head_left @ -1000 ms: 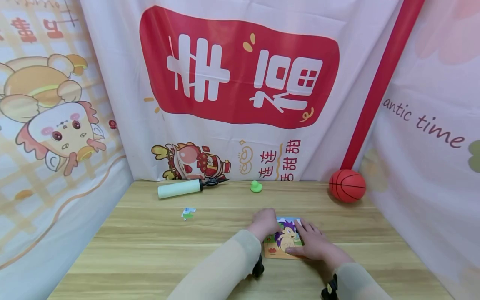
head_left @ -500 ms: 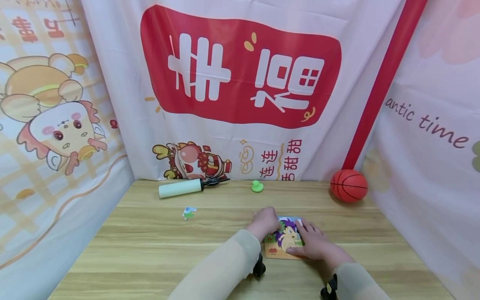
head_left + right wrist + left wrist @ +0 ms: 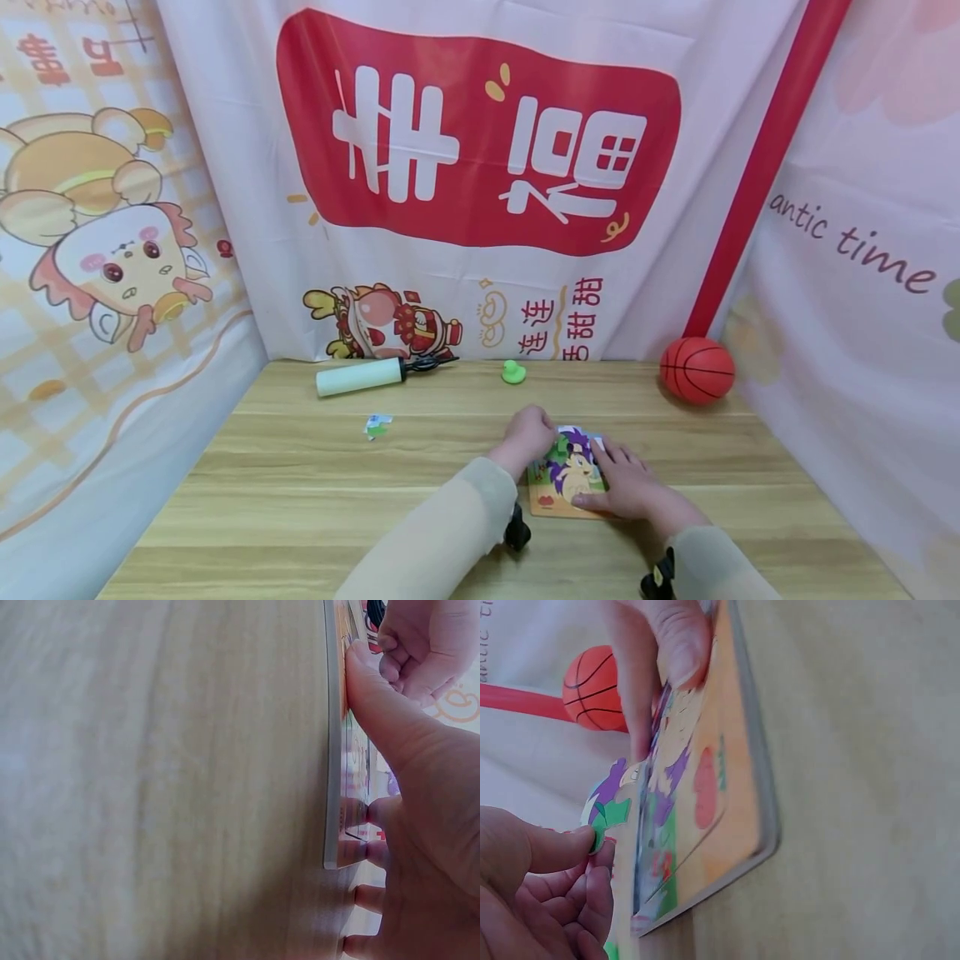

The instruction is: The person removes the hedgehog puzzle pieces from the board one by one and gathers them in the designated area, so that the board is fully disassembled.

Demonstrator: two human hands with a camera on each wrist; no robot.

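Observation:
A jigsaw board (image 3: 564,506) with a purple-haired hedgehog picture and an orange lower border lies on the wooden table. Between thumb and fingers, my left hand (image 3: 529,435) pinches a purple and green puzzle piece (image 3: 613,804). The left wrist view shows that piece raised at an angle over the board's far left part. Spread across the board's right side, my right hand (image 3: 630,482) presses with thumb and fingers. In the right wrist view its thumb (image 3: 375,694) lies on the board's face, and some fingers reach past the board's edge.
Another puzzle piece (image 3: 377,427), blue, white and green, lies left of the hands. Along the back are a mint hand pump (image 3: 360,378) with a black end, a green rubber duck (image 3: 513,372) and a red basketball (image 3: 697,372). Printed curtains enclose the table.
My left hand has shifted slightly up and away, lifting the pinched puzzle piece; the hedgehog's purple top now sits higher in view. The right hand keeps its place on the board.

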